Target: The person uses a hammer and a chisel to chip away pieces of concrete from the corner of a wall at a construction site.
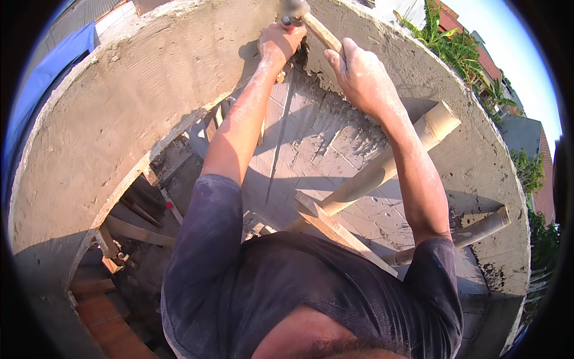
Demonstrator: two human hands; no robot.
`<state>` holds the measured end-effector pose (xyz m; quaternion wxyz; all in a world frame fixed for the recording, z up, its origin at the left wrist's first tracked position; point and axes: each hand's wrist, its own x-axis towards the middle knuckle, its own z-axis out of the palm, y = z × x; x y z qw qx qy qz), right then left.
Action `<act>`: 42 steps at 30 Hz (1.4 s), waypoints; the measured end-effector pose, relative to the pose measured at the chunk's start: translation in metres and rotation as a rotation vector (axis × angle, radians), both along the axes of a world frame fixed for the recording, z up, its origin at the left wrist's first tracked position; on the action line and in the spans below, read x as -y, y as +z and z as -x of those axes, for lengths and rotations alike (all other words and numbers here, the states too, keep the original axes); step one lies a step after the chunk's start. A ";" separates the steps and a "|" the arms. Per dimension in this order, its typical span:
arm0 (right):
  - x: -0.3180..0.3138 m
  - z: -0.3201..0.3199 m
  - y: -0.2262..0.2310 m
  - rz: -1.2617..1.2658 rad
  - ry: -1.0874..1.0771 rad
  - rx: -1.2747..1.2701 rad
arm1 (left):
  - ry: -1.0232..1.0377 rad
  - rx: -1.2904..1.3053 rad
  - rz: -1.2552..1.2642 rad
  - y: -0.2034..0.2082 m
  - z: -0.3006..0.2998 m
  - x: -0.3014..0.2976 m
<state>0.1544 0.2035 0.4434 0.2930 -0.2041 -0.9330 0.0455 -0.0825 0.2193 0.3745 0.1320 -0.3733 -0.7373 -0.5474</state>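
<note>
My right hand (pixel 366 81) is closed around the wooden handle of a hammer (pixel 323 33), whose blurred metal head lies at the top of the view. Just beneath that head, my left hand (pixel 280 45) grips a short chisel-like tool (pixel 289 21) with a dark metal top and a red part. Its lower end is hidden by the fist. Both arms reach far forward over the rough concrete wall (pixel 143 72). Broken, crumbling edges (pixel 311 60) of the concrete show beside my left hand.
A thick bamboo pole (pixel 382 164) slants under my right arm, with a squared timber (pixel 338 230) crossing near it. Another bamboo pole (pixel 481 230) leans at the right wall. Timbers (pixel 137 230) fill the opening at lower left. Tile-patterned surface (pixel 287 155) lies below.
</note>
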 end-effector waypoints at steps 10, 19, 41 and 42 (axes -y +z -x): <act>-0.012 0.006 -0.017 -0.030 -0.026 0.019 | 0.030 -0.203 0.223 0.000 0.005 -0.015; 0.022 0.003 0.003 0.012 0.279 -0.587 | 0.132 -0.029 0.141 0.003 -0.001 -0.008; 0.035 0.012 0.061 -0.381 0.243 -0.423 | 0.108 -0.040 0.192 0.005 0.011 -0.002; 0.029 0.015 0.064 -0.456 0.354 -0.642 | 0.102 -0.047 0.213 0.010 0.006 -0.004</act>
